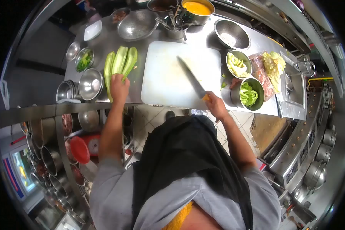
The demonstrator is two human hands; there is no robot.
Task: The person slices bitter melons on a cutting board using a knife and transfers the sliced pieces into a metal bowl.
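My left hand (119, 82) is closed around the near end of a lengthwise-cut zucchini piece (120, 59), one of several long green pieces lying side by side left of the board; they could also be cucumber. The fingertips are partly hidden. In my right hand (215, 104) is a kitchen knife (192, 78) with a yellow handle. Its blade points away from me, slanting left over the white cutting board (161, 76). Right of the board, a metal bowl (238, 63) contains pale green slices, and a deeper metal pot (252, 94) contains chopped green pieces.
A steel colander (137, 25), a utensil pot (175, 33) and a pot of orange liquid (197, 7) stand at the back. Steel bowls (90, 84) sit at the left. Bagged meat (261, 73) and leafy lettuce (273, 67) lie at the right. A perforated bowl (232, 33) is behind.
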